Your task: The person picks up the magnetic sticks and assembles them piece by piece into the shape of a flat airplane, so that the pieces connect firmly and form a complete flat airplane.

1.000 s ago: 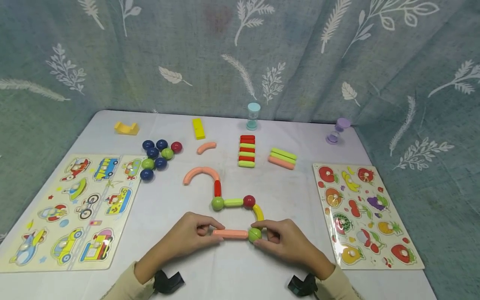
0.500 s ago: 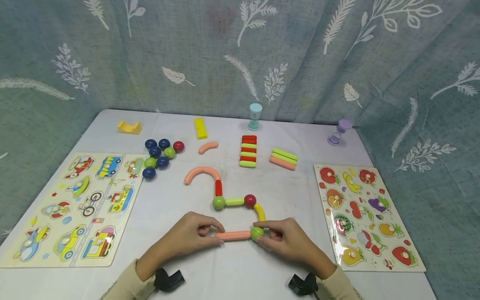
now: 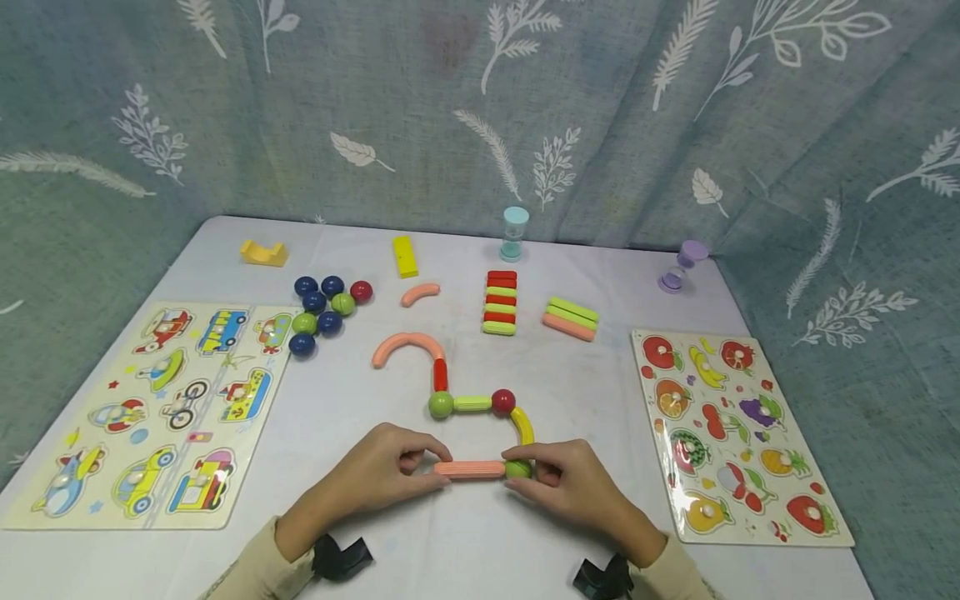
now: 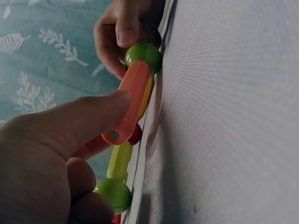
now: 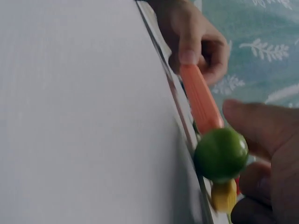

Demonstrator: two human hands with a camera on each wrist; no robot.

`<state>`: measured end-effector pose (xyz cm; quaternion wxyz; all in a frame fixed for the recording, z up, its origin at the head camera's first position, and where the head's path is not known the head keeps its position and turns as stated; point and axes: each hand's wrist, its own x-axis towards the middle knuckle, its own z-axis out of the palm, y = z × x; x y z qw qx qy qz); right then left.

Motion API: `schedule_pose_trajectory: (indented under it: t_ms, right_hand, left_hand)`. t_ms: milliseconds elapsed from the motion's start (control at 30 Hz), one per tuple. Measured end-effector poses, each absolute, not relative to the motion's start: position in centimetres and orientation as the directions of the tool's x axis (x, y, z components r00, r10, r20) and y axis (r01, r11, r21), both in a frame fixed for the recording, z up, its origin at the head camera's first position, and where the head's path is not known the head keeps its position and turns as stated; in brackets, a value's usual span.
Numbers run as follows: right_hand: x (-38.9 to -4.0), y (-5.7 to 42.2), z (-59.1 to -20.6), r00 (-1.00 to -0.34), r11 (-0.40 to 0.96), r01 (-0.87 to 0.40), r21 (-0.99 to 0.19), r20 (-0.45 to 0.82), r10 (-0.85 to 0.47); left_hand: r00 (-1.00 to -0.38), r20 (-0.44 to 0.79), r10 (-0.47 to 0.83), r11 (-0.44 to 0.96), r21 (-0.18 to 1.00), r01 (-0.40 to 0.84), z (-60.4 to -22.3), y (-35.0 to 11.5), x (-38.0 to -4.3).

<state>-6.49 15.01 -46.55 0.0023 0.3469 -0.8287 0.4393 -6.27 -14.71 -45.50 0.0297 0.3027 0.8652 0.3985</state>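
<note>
My left hand (image 3: 390,468) pinches the free end of a salmon ridged magnetic rod (image 3: 471,470) between thumb and forefinger. A metal dot shows in the rod's end in the left wrist view. The rod's other end meets a green ball (image 5: 221,154), which my right hand (image 3: 568,482) holds with thumb and forefinger about it. From that ball a curved yellow rod (image 3: 522,427) leads to a red ball (image 3: 503,402). A light green rod (image 3: 472,403), another green ball (image 3: 441,405), a short red rod (image 3: 440,375) and a salmon arch (image 3: 408,339) continue the chain.
Blue, green and red balls (image 3: 330,322) cluster at the left. Red and green rods (image 3: 500,308) lie in a row, beside more rods (image 3: 572,313). Picture puzzle boards flank the hands, vehicles (image 3: 251,467) left and fruit (image 3: 738,475) right. Sand timers (image 3: 514,233) stand at the back.
The whole scene shifts slightly to the right in the head view. Both hands keep their places on the salmon rod and the green ball, and the chain keeps its shape.
</note>
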Motion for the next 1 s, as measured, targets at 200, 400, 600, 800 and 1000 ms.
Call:
schedule_pose_trajectory:
  t_ms: [200, 400, 600, 800, 1000]
  right_hand:
    - [-6.3, 14.1, -46.4, -0.762, 0.470, -0.616, -0.633, 0.326, -0.560]
    - [-6.0, 13.7, -46.0, -0.777, 0.522, -0.609, -0.597, 0.317, -0.544]
    - [-6.0, 13.5, -46.2, -0.796, 0.512, -0.585, -0.629, 0.325, -0.511]
    - [-6.1, 13.7, -46.6, -0.806, 0.488, -0.565, -0.665, 0.320, -0.498]
    - [-6.0, 13.6, -46.6, -0.812, 0.485, -0.551, -0.679, 0.303, -0.498]
  left_hand:
    - [-0.800, 0.230, 0.554, 0.470, 0.707, 0.529, -45.2, -14.6, -6.2]
    - [-0.804, 0.220, 0.553, 0.466, 0.718, 0.517, -45.1, -14.6, -6.2]
    - [-0.796, 0.237, 0.557, 0.461, 0.709, 0.534, -45.3, -14.7, -6.3]
    - [-0.840, 0.225, 0.494, 0.514, 0.704, 0.491, -44.7, -15.9, -6.8]
    - [-0.941, 0.278, 0.195, 0.731, 0.598, 0.328, -42.6, -20.6, -8.5]
